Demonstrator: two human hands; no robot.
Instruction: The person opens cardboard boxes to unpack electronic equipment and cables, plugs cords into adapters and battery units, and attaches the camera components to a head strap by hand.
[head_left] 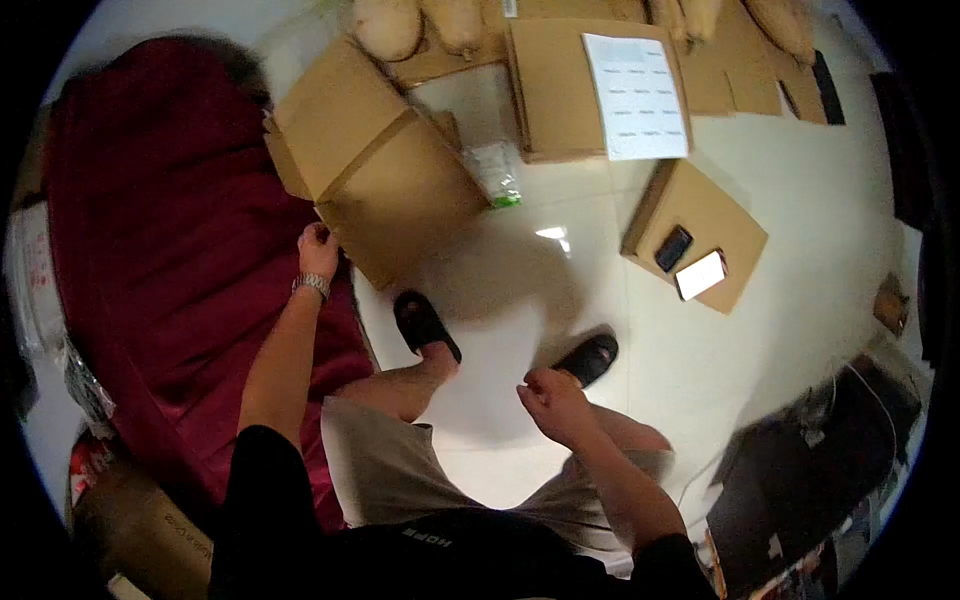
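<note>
My left hand point(318, 254), with a metal watch point(311, 286) on its wrist, is closed on the lower left edge of an unfolded cardboard box point(400, 190). The cardboard tilts over the floor beside a dark red couch point(180, 250). My right hand point(556, 404) hangs above my right knee, its fingers curled together; whether anything is between them is too small to tell. Below it shows a black slipper point(588, 358), and another slipper point(426, 326) is on my left foot.
A flat carton point(710, 230) holds a dark phone point(674, 248) and a phone with a lit screen point(700, 276). Behind stands stacked cardboard point(555, 95) with a printed label sheet point(638, 98). A plastic packet point(493, 172) lies near the box. Gourds point(388, 28) sit at the back.
</note>
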